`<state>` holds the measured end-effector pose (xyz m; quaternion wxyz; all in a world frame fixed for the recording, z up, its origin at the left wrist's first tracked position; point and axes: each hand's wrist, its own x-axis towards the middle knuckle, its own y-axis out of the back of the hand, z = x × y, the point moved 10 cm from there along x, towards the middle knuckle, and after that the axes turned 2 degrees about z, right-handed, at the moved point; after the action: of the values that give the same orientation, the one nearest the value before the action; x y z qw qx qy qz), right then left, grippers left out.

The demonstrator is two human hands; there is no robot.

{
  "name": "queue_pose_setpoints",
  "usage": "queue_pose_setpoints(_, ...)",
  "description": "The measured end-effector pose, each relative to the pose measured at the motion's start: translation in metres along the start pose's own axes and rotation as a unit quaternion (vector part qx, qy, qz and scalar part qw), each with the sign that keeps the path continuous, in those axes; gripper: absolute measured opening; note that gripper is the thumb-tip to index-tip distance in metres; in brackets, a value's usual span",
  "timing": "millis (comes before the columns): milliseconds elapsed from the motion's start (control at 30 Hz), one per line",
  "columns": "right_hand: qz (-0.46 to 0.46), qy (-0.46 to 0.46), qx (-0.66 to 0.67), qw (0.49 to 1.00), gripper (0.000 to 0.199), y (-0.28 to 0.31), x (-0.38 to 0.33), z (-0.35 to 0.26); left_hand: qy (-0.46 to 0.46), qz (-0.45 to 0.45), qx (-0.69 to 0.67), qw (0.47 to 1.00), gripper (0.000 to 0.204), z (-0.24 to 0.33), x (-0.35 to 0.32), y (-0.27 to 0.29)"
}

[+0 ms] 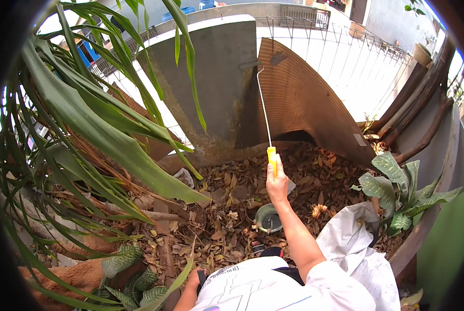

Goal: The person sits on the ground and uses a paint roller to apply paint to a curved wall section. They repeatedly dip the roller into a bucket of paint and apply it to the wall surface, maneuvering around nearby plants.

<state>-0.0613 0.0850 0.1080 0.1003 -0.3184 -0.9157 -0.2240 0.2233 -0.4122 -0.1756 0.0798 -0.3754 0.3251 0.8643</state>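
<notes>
My right hand (277, 181) is closed around the yellow handle of a paint roller (265, 106), with the arm stretched out ahead. The roller's long thin metal rod reaches up to its grey roller head (249, 65), which lies against the upper right part of a grey wall panel (206, 78). Beside the panel's right edge leans a brown corrugated sheet (299, 98). My left hand (192, 280) is low by my side, next to a black strap (201, 278); its fingers are mostly hidden. A round green pot or bucket (269, 218) stands on the ground below my right forearm.
Dry leaves (227, 192) cover the ground. Long green leaves (102, 114) hang across the left side. A white sheet (354, 243) and a broad-leaved plant (398, 186) are at the right. Wire fencing (335, 46) and wooden trunks (424, 98) stand beyond.
</notes>
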Motion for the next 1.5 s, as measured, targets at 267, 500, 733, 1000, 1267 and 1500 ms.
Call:
queue_pose_setpoints(267, -0.007, -0.013, 0.012, 1.0, 0.049, 0.0, 0.022, -0.029, 0.029, -0.015, -0.053, 0.998, 0.021, 0.029, -0.026, 0.0)
queue_pose_setpoints(500, -0.025, -0.045, 0.015, 0.999, 0.05, -0.001, -0.011, 0.006, 0.019, -0.015, 0.043, 0.999, 0.025, 0.024, -0.026, -0.002)
queue_pose_setpoints(733, 0.0, 0.01, 0.038, 0.999, 0.049, 0.002, 0.004, -0.021, -0.021, 0.005, 0.151, 0.988, 0.033, -0.004, -0.014, -0.007)
queue_pose_setpoints(1000, -0.017, -0.03, -0.002, 0.999, 0.049, -0.006, 0.001, 0.015, 0.017, 0.018, 0.072, 0.997, 0.026, 0.013, -0.026, -0.001)
queue_pose_setpoints(1267, 0.016, 0.032, 0.035, 0.999, 0.048, 0.002, 0.025, -0.016, 0.018, 0.021, 0.145, 0.989, 0.022, 0.005, -0.012, -0.001)
queue_pose_setpoints(1500, -0.016, -0.011, 0.044, 0.999, 0.049, -0.003, 0.047, -0.045, -0.012, 0.054, -0.003, 0.998, 0.024, -0.012, -0.005, 0.002)
